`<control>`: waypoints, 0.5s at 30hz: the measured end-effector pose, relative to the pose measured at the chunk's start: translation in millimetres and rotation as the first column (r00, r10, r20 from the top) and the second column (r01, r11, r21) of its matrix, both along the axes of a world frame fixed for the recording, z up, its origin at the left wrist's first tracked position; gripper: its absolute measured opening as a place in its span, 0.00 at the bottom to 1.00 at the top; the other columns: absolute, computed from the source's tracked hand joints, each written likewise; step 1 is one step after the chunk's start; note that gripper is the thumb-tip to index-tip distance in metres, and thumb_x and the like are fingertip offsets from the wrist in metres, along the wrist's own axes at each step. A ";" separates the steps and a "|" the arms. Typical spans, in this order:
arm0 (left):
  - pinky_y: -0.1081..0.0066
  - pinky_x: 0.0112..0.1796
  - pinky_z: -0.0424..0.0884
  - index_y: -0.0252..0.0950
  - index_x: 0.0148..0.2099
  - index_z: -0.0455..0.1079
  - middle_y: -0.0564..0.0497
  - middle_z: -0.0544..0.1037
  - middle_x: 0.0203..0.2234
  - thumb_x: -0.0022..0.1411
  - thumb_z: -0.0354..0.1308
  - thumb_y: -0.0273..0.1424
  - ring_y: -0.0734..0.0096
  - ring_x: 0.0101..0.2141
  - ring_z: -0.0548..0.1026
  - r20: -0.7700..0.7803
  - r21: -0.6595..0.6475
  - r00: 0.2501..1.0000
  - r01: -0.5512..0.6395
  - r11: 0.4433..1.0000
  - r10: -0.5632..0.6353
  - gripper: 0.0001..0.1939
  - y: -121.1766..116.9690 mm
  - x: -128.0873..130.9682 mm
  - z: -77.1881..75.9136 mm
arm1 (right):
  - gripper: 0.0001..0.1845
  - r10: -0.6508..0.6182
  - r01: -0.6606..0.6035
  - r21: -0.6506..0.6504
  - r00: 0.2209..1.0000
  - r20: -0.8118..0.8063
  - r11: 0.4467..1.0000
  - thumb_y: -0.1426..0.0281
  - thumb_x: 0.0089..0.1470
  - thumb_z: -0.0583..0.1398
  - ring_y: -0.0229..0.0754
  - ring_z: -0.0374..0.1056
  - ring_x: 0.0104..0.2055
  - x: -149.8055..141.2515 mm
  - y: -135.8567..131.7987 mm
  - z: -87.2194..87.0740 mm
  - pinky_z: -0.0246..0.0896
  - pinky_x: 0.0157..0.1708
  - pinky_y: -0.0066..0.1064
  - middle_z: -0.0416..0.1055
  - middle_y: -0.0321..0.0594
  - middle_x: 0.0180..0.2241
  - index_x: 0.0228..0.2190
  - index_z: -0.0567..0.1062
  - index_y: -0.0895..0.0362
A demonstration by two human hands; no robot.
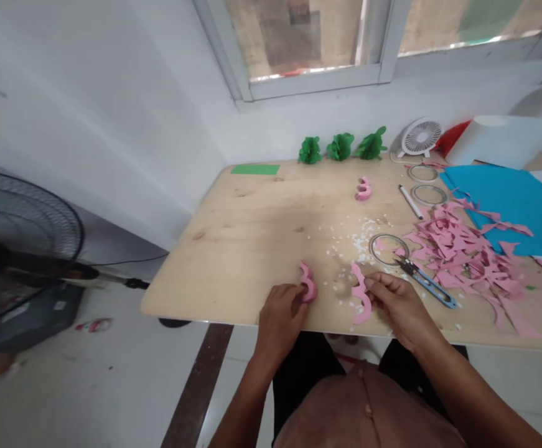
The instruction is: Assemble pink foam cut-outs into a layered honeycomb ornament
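My left hand (280, 313) is closed around the lower side of a thick pink paper cutout (310, 290) with a scalloped edge, near the table's front edge. Between thumb and fingers, my right hand (394, 303) pinches a flatter pink scalloped paper piece (361, 302), a short way to the right of the first. Another pink scalloped stack (364, 188) lies farther back on the table. Blue-handled thread snips (427, 283) rest just beyond my right hand, beside a heap of pink paper scraps (462, 249).
Rolls of tape (389, 236), white paper bits and a marker (411, 202) lie around the scraps. Blue sheets (523, 205) cover the right side. Green paper shapes (340, 147), a green strip (254, 169) and a small white fan (421, 137) line the back. A large fan (23, 224) stands left.
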State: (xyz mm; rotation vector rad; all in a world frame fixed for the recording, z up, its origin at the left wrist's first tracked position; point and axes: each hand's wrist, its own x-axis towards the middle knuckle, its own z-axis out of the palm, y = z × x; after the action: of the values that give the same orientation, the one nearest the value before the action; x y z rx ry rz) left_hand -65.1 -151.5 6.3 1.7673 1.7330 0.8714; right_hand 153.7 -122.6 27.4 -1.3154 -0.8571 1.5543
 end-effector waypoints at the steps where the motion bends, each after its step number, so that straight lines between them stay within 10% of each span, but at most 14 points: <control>1: 0.59 0.45 0.68 0.39 0.44 0.72 0.47 0.77 0.39 0.54 0.56 0.23 0.59 0.43 0.72 -0.054 0.037 0.998 0.017 0.999 -0.015 0.14 -1.7 0.4 -1.0 | 0.13 0.003 -0.003 0.002 1.000 0.016 1.000 0.61 0.40 0.68 0.32 0.59 0.21 -1.7 0.4 0.6 0.53 0.23 0.25 0.69 0.33 0.18 0.21 0.76 0.58; 15: 0.57 0.42 0.65 0.40 0.43 0.73 0.46 0.78 0.39 0.55 0.57 0.23 0.56 0.42 0.71 0.001 0.089 0.992 0.126 0.988 -0.127 0.14 -15.3 10.8 -5.0 | 0.14 0.128 -0.144 0.068 0.971 0.203 0.987 0.59 0.43 0.65 0.35 0.60 0.20 -30.1 11.1 4.6 0.56 0.21 0.26 0.67 0.33 0.16 0.20 0.75 0.56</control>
State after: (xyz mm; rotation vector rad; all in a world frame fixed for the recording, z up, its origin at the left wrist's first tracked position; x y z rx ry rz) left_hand -54.3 -166.8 1.4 1.9073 1.5801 0.9115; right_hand 123.6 -111.5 32.0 -1.3924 -1.1456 1.4919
